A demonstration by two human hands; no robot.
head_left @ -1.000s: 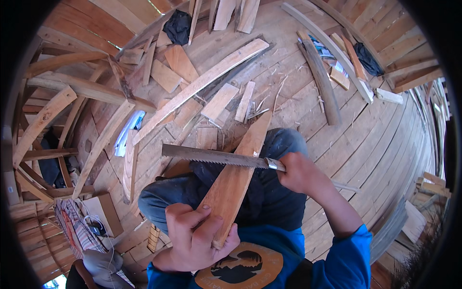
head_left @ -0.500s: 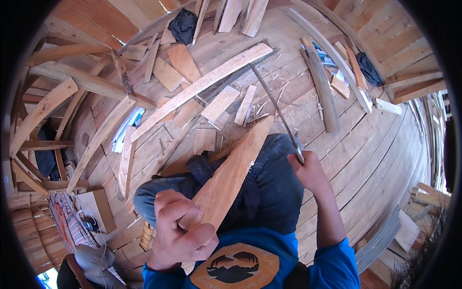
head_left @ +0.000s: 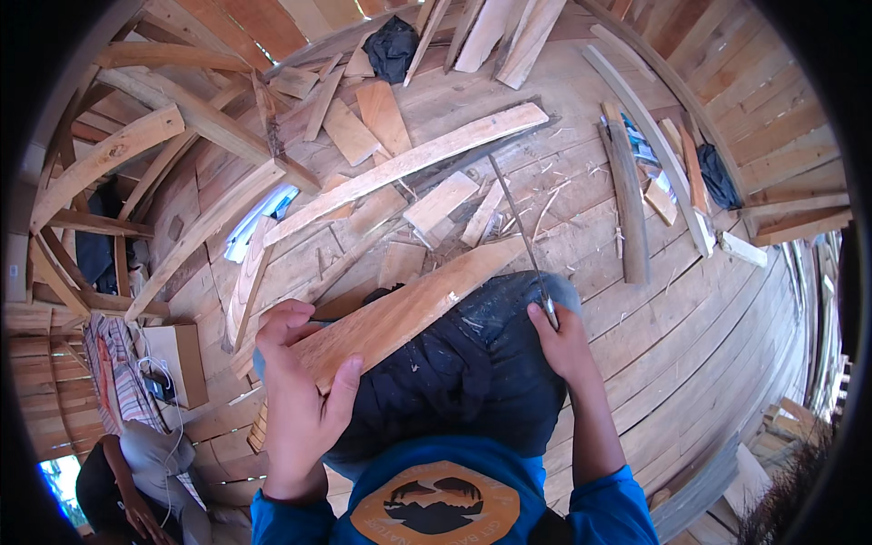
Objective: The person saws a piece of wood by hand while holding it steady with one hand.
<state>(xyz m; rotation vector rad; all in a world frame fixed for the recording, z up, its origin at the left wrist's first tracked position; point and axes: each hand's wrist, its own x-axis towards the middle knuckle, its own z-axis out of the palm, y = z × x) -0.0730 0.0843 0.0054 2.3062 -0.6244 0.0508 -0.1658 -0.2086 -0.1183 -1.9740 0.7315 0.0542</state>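
My left hand [head_left: 304, 391] is closed round the near end of a tapered wooden board [head_left: 400, 313], thumb on the near side and fingers at the far edge. The board slants across my lap, its narrow end pointing far right past my knee. In my right hand [head_left: 565, 345] is the handle of a machete [head_left: 524, 227], its long thin dark blade pointing away from me. The blade crosses just beyond the board's narrow tip; whether they touch I cannot tell.
Ahead on the plank floor [head_left: 690, 336] lie a long pale beam [head_left: 409, 168], short offcuts [head_left: 440, 202] and shavings. A weathered timber [head_left: 625, 200] lies at the right. Wooden framing [head_left: 109, 168] stands at the left. Another person [head_left: 136, 481] sits at the lower left, near a cardboard box [head_left: 177, 363].
The board has swung to lie more crosswise over my lap. My left hand has moved left and changed its hold on the board's end. The machete has shifted slightly left, and my view has shifted.
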